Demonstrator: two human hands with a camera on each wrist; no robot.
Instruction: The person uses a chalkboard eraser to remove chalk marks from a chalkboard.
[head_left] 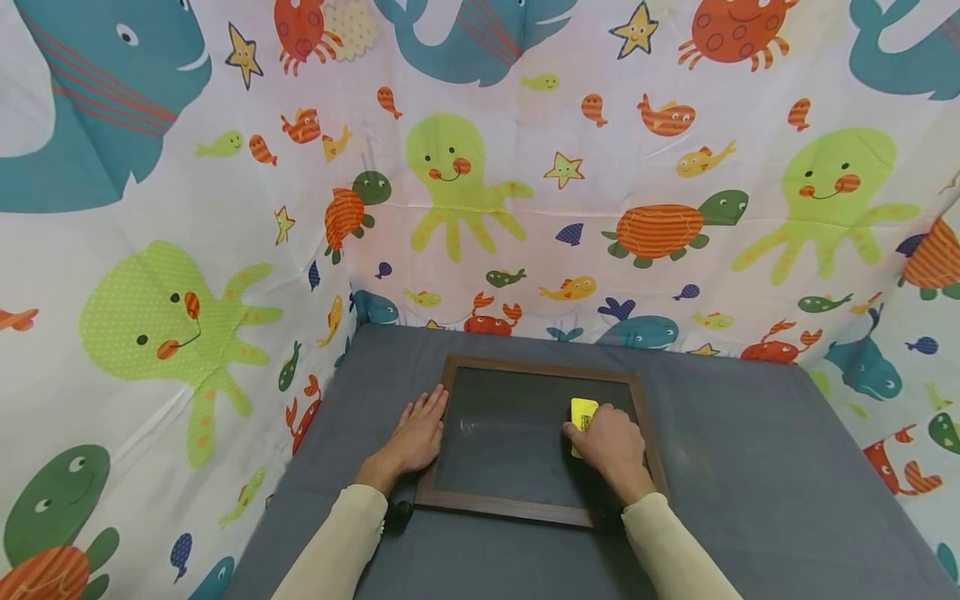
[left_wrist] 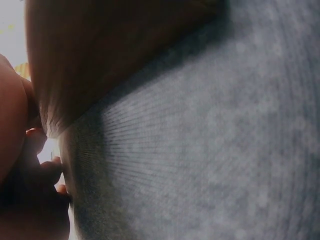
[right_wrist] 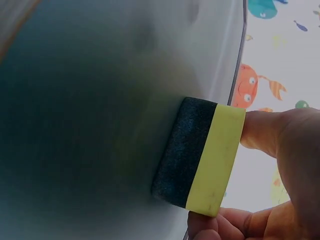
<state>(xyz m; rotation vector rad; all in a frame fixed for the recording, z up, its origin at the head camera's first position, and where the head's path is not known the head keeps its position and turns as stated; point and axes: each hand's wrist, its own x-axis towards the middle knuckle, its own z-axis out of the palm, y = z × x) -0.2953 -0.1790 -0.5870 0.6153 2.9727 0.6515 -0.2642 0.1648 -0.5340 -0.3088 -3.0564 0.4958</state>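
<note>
A chalkboard (head_left: 510,433) in a brown wooden frame lies flat on the grey cloth. My right hand (head_left: 615,446) grips a yellow board eraser (head_left: 583,410) over the right part of the board. In the right wrist view, thumb and fingers hold the yellow back of the eraser (right_wrist: 215,160), its dark felt side against the board surface. My left hand (head_left: 414,433) rests with straight fingers along the left edge of the frame. The left wrist view shows part of that hand (left_wrist: 30,175) in shadow beside the frame.
Grey cloth (head_left: 750,467) covers the table around the board. White curtains with printed sea animals (head_left: 525,183) stand behind and at both sides. A small dark object (head_left: 398,515) sits under the left wrist.
</note>
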